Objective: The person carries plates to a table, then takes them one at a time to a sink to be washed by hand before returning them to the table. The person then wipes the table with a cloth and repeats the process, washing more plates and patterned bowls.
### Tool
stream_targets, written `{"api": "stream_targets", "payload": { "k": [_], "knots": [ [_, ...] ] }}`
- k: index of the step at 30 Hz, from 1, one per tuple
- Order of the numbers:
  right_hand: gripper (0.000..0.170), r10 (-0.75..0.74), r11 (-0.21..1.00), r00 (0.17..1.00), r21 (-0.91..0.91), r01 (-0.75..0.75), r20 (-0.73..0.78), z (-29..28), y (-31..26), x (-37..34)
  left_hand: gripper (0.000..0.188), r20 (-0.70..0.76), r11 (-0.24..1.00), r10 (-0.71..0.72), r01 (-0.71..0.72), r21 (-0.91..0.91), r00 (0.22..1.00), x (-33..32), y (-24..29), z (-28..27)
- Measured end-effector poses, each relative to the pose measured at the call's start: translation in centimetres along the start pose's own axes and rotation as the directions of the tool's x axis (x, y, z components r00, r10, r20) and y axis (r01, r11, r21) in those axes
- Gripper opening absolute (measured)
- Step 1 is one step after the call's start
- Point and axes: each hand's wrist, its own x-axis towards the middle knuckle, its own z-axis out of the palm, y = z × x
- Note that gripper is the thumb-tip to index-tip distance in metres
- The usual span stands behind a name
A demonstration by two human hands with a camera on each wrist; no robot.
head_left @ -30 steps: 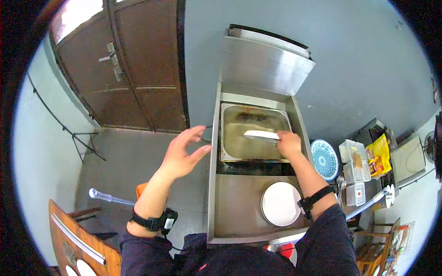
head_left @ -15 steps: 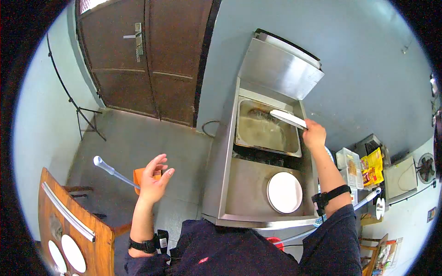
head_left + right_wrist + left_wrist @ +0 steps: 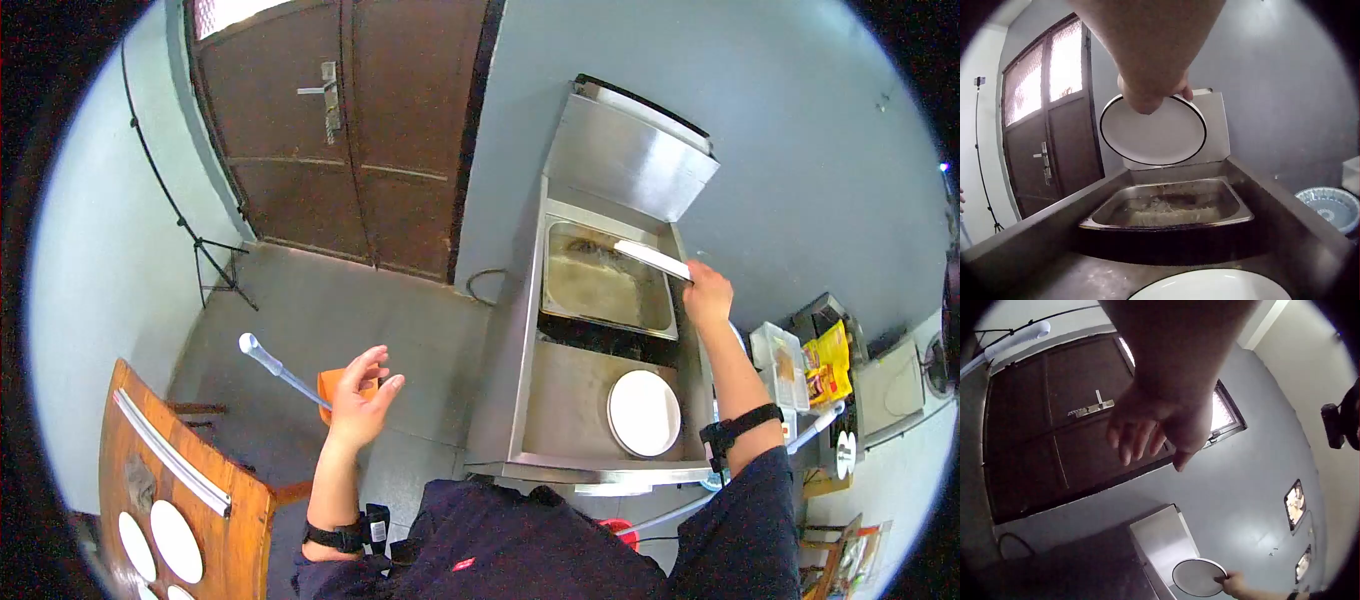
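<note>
My right hand (image 3: 710, 293) grips the edge of a white oval plate (image 3: 1154, 134) with a dark rim. It holds the plate tilted up over a rectangular metal pan (image 3: 612, 325) of cloudy liquid, whose surface looks stirred in the right wrist view. The pan sits in the far part of a stainless steel counter (image 3: 575, 395) with raised sides. On the near part of that counter lie stacked white plates (image 3: 644, 412). My left hand (image 3: 360, 405) hangs in the air to the left of the counter, fingers loosely bent and holding nothing, overlapping an orange object (image 3: 328, 385) beyond it.
A raised metal lid (image 3: 630, 150) stands behind the pan. To the right are clear plastic containers (image 3: 780, 350), a yellow packet (image 3: 828, 362) and a blue patterned basin (image 3: 1329, 206). A wooden table (image 3: 245, 478) with white plates stands at the left, a thin tripod (image 3: 222, 275) behind it.
My right hand has lifted the plate from low over the liquid and tilted it. My left hand has drawn back from beside the counter, leftward and nearer my body. The head view has turned left.
</note>
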Motion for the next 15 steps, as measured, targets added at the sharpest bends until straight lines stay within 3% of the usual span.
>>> {"api": "stream_targets", "payload": {
  "k": [2, 6, 15],
  "knots": [
    [0.017, -0.024, 1.000, 0.999, 0.017, 0.024, -0.037, -0.1, 0.2, -0.1, 0.043, -0.003, 1.000, -0.013, 0.013, -0.024, 1.000, -0.2, -0.1, -0.2],
    [0.013, 0.051, 0.998, 0.997, -0.036, -0.049, 0.057, -1.6, -1.0, 0.0, 0.042, -0.023, 1.000, 0.014, -0.014, -0.004, 1.000, -0.5, -0.1, -0.7],
    [0.013, 0.019, 0.999, 1.000, -0.031, -0.019, 0.013, -0.2, -0.5, -0.6, 0.040, -0.031, 0.998, -0.005, 0.003, -0.063, 1.000, -0.8, -0.7, -1.2]
  ]
}}
